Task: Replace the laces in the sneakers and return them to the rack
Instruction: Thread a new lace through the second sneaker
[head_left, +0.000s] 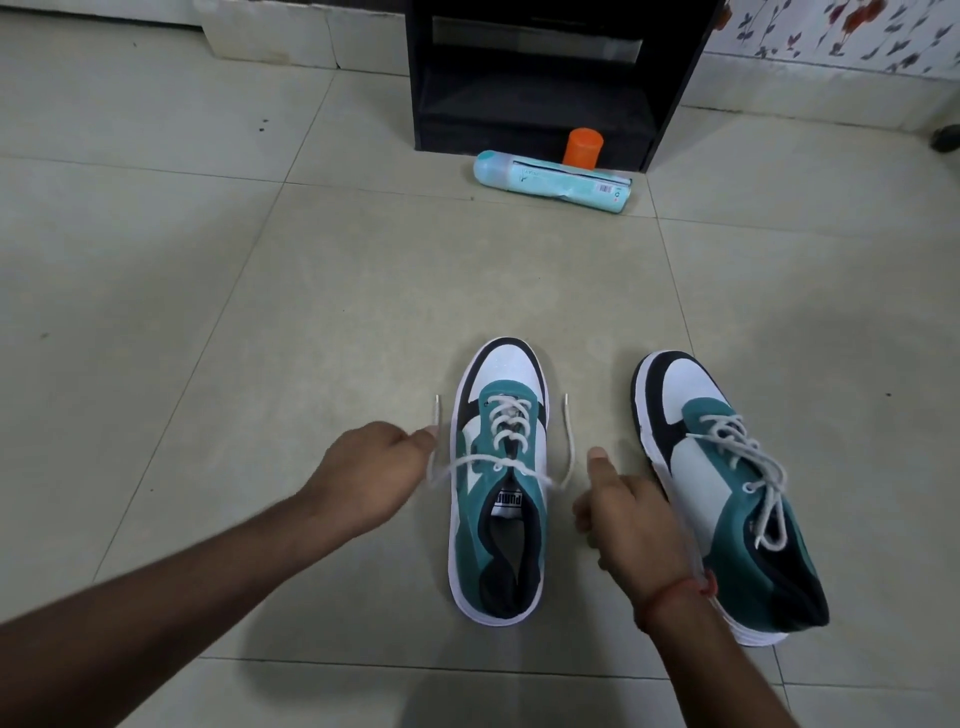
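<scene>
Head view: on the tiled floor (208, 260), the left hand (363, 467) pinches one end of the white lace (506, 460) of the middle sneaker (498, 483); the right hand (631, 514) grips its other end. The second sneaker (727, 493) lies just right, before the black rack (545, 78).

Two sneakers (498, 483) (727, 493) showing teal, white and black panels, white soles, off-white laces (506, 421). Rack (545, 78) looking black. Bottle (553, 179) lying pale aqua; cap (584, 148) orange. Floor tiles (208, 260) beige-grey. Wall (831, 31) showing floral print. Wrist thread (675, 592) red.
</scene>
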